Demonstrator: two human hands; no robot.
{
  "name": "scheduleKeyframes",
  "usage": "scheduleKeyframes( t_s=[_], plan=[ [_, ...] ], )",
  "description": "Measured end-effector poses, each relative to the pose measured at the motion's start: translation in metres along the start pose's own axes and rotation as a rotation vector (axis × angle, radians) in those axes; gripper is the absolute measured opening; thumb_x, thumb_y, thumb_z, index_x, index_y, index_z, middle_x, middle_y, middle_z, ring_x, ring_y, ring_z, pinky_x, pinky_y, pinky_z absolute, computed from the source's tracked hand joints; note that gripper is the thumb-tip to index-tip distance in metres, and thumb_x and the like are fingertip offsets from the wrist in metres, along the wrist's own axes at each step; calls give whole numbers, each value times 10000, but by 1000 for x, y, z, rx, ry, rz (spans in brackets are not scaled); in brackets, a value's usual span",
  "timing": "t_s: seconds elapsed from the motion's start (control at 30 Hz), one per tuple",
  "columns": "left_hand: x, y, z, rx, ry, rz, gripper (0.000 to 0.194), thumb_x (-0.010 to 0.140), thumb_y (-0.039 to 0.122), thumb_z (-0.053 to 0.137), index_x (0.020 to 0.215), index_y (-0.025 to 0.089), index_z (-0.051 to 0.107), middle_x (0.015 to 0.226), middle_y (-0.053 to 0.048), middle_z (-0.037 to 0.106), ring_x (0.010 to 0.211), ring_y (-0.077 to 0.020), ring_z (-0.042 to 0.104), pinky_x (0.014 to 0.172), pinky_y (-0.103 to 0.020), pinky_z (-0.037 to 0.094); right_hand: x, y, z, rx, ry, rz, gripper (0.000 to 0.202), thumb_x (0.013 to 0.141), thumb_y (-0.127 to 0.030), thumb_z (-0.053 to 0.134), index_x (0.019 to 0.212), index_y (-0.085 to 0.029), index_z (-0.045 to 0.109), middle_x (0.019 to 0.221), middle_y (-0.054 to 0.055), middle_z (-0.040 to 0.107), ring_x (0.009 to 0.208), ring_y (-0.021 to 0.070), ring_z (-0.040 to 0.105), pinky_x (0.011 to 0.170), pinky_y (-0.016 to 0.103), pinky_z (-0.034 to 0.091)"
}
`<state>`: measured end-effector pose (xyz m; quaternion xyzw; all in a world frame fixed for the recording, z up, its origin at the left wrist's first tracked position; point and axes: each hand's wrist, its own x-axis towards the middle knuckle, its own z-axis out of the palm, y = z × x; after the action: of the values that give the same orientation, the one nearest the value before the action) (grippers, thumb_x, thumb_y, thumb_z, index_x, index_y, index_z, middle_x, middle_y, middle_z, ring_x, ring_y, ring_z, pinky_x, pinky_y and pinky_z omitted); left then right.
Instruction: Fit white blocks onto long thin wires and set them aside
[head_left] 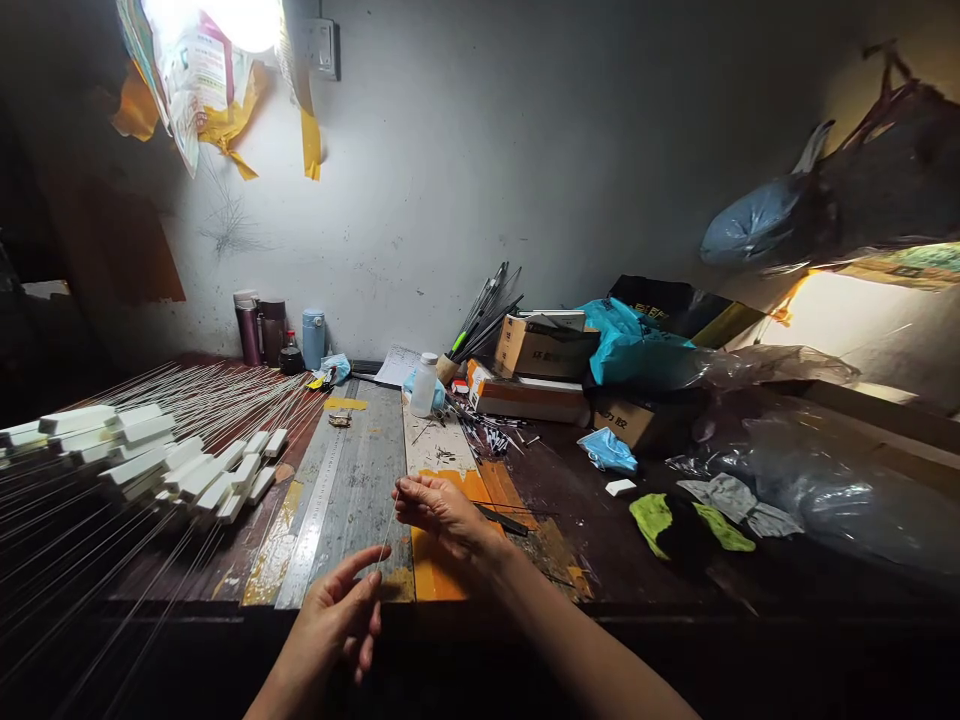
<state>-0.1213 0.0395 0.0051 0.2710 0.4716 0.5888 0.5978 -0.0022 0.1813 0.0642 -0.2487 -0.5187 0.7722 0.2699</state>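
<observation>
My right hand (442, 515) is closed in a pinch, with a thin pale strand (390, 525) at its fingertips. The strand slants down toward my left hand (341, 610), passing close to its thumb and forefinger. Those two fingers stand apart, and the other fingers curl loosely below. Whether the strand is wire or thread is too fine to tell. Both hands are above the front edge of the bench, over a grey metal plate (367, 470) and orange tape (435, 575). A steel ruler (319, 500) lies along the plate's left side.
Many thin rods with white blocks (202, 480) spread across the left side. A white bottle (424, 385) stands behind my hands. Cardboard boxes (551, 345), a blue mask (607, 450), green cloth (651, 522) and clear plastic bags (817, 480) are to the right. Flasks (250, 330) stand by the wall.
</observation>
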Motion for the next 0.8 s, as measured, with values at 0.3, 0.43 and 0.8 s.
scheduleKeyframes(
  t_s=[0.3, 0.43, 0.8],
  plan=[
    [7, 1, 12, -68, -39, 46, 757, 637, 549, 748, 1224, 148, 488, 463, 48, 609, 300, -118, 528, 275, -177, 386, -3, -7, 9, -182, 26, -39, 439, 577, -457, 819, 830, -160, 618, 730, -12, 639, 658, 113, 587, 705, 283, 469],
    [12, 7, 22, -126, -43, 115, 575, 647, 514, 757, 1061, 173, 551, 484, 57, 609, 300, -106, 520, 283, -176, 395, -18, -14, 15, -277, -18, 8, 332, 631, -419, 784, 754, -144, 645, 714, -11, 620, 658, 113, 567, 654, 254, 432],
    [-30, -35, 47, -173, -140, 148, 544, 671, 565, 718, 1101, 237, 663, 1215, -121, 647, 1090, -331, 607, 963, -450, 437, -73, -87, 23, -380, 84, -76, 179, 651, -302, 751, 711, -165, 654, 671, -32, 578, 651, 104, 492, 649, 238, 372]
  ],
)
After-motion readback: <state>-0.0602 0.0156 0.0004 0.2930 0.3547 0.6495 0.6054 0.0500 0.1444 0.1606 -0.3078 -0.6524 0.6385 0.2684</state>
